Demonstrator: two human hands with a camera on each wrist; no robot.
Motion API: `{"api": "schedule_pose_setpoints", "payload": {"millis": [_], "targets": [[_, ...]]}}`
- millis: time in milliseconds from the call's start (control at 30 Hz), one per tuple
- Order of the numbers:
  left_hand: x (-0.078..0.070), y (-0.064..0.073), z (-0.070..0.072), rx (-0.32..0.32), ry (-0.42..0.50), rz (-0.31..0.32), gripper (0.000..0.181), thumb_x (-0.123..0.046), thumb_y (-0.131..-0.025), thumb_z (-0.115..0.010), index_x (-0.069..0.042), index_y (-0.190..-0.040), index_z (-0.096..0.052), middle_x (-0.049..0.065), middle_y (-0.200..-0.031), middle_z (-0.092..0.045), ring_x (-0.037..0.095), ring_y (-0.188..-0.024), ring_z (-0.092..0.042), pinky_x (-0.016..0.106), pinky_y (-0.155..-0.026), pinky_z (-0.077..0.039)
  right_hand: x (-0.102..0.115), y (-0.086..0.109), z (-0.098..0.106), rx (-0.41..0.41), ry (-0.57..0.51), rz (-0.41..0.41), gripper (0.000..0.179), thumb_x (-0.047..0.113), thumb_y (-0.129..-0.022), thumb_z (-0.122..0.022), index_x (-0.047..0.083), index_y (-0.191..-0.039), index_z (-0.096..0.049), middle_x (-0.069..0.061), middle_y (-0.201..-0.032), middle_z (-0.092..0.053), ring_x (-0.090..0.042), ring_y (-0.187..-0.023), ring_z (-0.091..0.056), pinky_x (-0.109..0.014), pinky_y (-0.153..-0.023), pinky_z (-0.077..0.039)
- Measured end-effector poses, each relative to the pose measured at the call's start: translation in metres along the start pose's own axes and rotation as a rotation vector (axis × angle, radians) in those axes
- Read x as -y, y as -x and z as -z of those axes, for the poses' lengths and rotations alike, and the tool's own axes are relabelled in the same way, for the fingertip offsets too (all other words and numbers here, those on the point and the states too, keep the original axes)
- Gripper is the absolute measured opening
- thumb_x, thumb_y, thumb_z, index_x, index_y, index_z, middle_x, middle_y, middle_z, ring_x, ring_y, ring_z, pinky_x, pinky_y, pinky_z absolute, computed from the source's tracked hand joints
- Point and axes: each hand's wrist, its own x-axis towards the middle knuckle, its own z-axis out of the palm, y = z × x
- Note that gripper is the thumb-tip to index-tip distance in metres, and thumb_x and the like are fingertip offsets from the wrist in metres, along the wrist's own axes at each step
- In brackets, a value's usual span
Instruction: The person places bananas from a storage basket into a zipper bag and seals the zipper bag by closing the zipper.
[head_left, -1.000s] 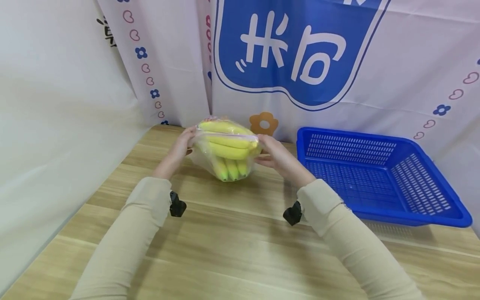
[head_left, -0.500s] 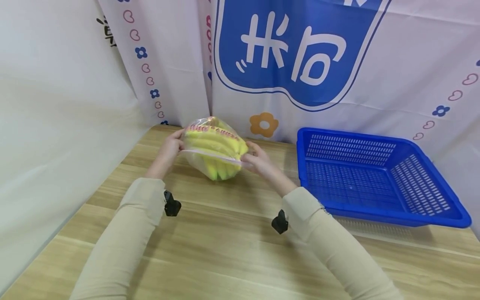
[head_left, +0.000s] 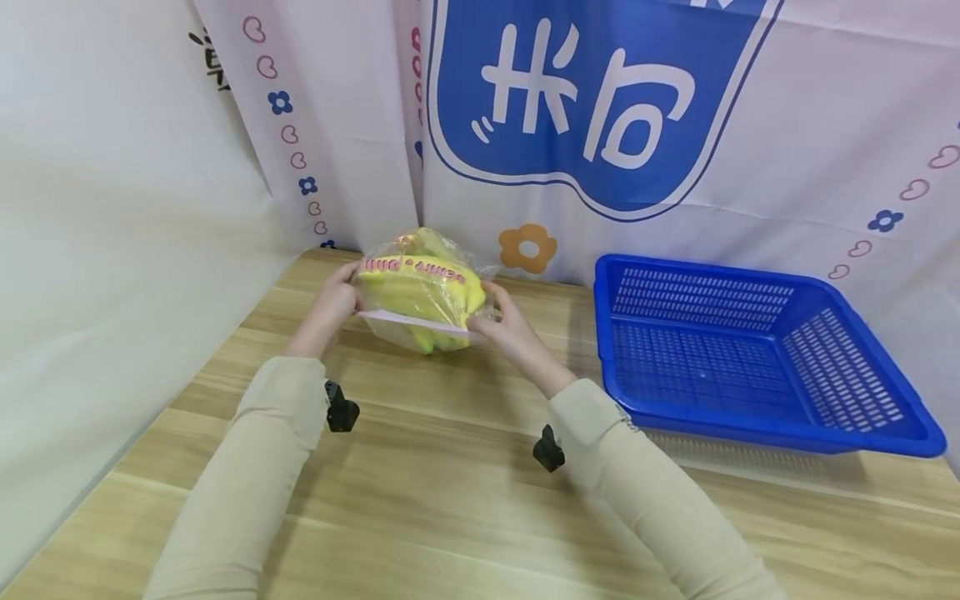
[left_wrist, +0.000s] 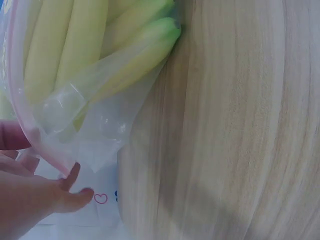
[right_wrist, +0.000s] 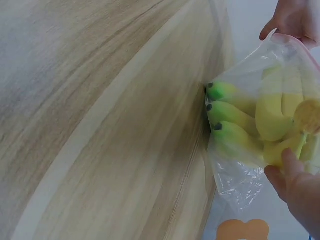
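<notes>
A clear plastic zip bag point(head_left: 382, 327) stands at the back of the wooden table, with a pale pink strip along its edge and red lettering on it. Yellow bananas point(right_wrist: 232, 130) with green tips fill it. My left hand point(head_left: 330, 300) grips the bag's left side; in the left wrist view its fingers point(left_wrist: 73, 175) lie by the strip. At the right end, my right hand point(head_left: 510, 325) holds the bag, thumb and fingers curled at the banana stems. Whether those fingers lie inside or outside the plastic, I cannot tell.
A blue perforated basket point(head_left: 712, 417) stands to the right on the wooden table point(head_left: 442, 492). Behind the bag hangs a white printed curtain point(head_left: 360, 125) with a blue emblem. White fabric point(head_left: 112, 208) covers the left side. Small black devices sit at both wrists.
The bag has shifted slightly left and its pink strip has come down the front, bringing the red lettering into view. Both hands have moved left, the right one farther, closing on the bag's end.
</notes>
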Motion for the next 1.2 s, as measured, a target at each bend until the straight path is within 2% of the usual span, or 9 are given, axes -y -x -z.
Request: {"api": "schedule_pose_setpoints", "payload": {"millis": [133,300,400,533,667,733,967,1100,1200], "targets": [[-0.001,0.001,-0.002,-0.027,0.024,0.007,0.085,0.01,-0.074,-0.038,-0.012,-0.153,-0.016,0.013,-0.161,-0.016,0.035,-0.137,-0.033,0.017,-0.068,-0.041,0.0,0.001,0.001,-0.002,0.007,0.025,0.075,0.025,-0.089,-0.056,0.017,-0.153,-0.017,-0.015,-0.16,-0.016,-0.038,-0.144,-0.026,-0.057,-0.114,-0.029],[-0.004,0.004,-0.005,-0.08,0.021,-0.006,0.075,0.006,-0.079,-0.034,-0.01,-0.151,-0.024,0.011,-0.159,-0.024,0.034,-0.142,-0.03,0.035,-0.096,-0.045,0.001,0.002,0.001,-0.006,0.034,0.028,0.074,0.03,-0.092,-0.055,0.015,-0.153,-0.016,-0.012,-0.161,-0.015,-0.034,-0.147,-0.019,-0.056,-0.117,-0.023],[-0.005,0.004,-0.007,-0.117,-0.043,-0.043,0.063,0.0,-0.086,-0.029,-0.008,-0.148,-0.03,0.012,-0.157,-0.027,0.033,-0.145,-0.026,0.044,-0.113,-0.035,0.001,0.002,0.002,0.007,0.022,0.01,0.078,0.03,-0.092,-0.055,0.015,-0.154,-0.01,-0.013,-0.161,-0.012,-0.033,-0.147,-0.02,-0.053,-0.117,-0.023],[-0.007,0.003,-0.01,-0.144,-0.14,-0.084,0.05,-0.01,-0.097,-0.023,-0.007,-0.146,-0.034,0.014,-0.156,-0.027,0.032,-0.146,-0.025,0.045,-0.119,-0.026,0.0,0.002,0.003,0.019,0.025,-0.026,0.082,0.031,-0.093,-0.056,0.014,-0.154,-0.003,-0.015,-0.161,-0.011,-0.034,-0.145,-0.024,-0.051,-0.116,-0.027],[-0.009,0.002,-0.012,-0.142,-0.346,-0.186,0.045,-0.011,-0.103,-0.019,0.0,-0.142,-0.039,0.022,-0.15,-0.035,0.038,-0.14,-0.034,0.047,-0.118,-0.028,-0.001,0.001,0.005,0.01,0.076,-0.06,0.083,0.035,-0.093,-0.056,0.017,-0.154,-0.002,-0.019,-0.157,-0.02,-0.035,-0.142,-0.029,-0.052,-0.115,-0.03],[-0.01,0.002,-0.013,-0.145,-0.389,-0.199,0.046,-0.013,-0.104,-0.018,0.001,-0.141,-0.04,0.024,-0.147,-0.039,0.04,-0.137,-0.037,0.048,-0.116,-0.029,-0.002,0.0,0.007,0.005,0.102,-0.069,0.083,0.036,-0.093,-0.056,0.016,-0.154,-0.003,-0.022,-0.154,-0.026,-0.036,-0.141,-0.032,-0.052,-0.114,-0.031],[-0.009,0.006,-0.014,-0.161,-0.14,-0.002,0.063,-0.047,-0.101,-0.018,-0.005,-0.142,-0.042,0.019,-0.148,-0.042,0.037,-0.136,-0.039,0.053,-0.113,-0.03,-0.003,0.0,0.011,-0.023,0.167,-0.136,0.082,0.047,-0.095,-0.05,0.014,-0.154,-0.005,-0.017,-0.159,-0.018,-0.035,-0.145,-0.025,-0.052,-0.117,-0.026],[-0.009,0.006,-0.015,-0.177,-0.168,-0.022,0.065,-0.05,-0.101,-0.016,-0.008,-0.146,-0.036,0.019,-0.147,-0.042,0.038,-0.133,-0.04,0.054,-0.11,-0.032,0.002,-0.001,0.019,-0.073,0.175,-0.116,0.08,0.045,-0.096,-0.049,0.01,-0.154,-0.006,-0.02,-0.159,-0.015,-0.037,-0.146,-0.021,-0.053,-0.118,-0.024],[-0.015,0.005,-0.018,-0.232,-0.216,-0.043,0.064,-0.051,-0.1,-0.017,-0.012,-0.15,-0.029,0.016,-0.15,-0.04,0.039,-0.135,-0.037,0.055,-0.113,-0.024,0.012,-0.001,0.031,-0.119,0.21,-0.096,0.08,0.043,-0.096,-0.05,0.009,-0.154,-0.007,-0.019,-0.16,-0.012,-0.037,-0.147,-0.018,-0.053,-0.119,-0.021]]}}
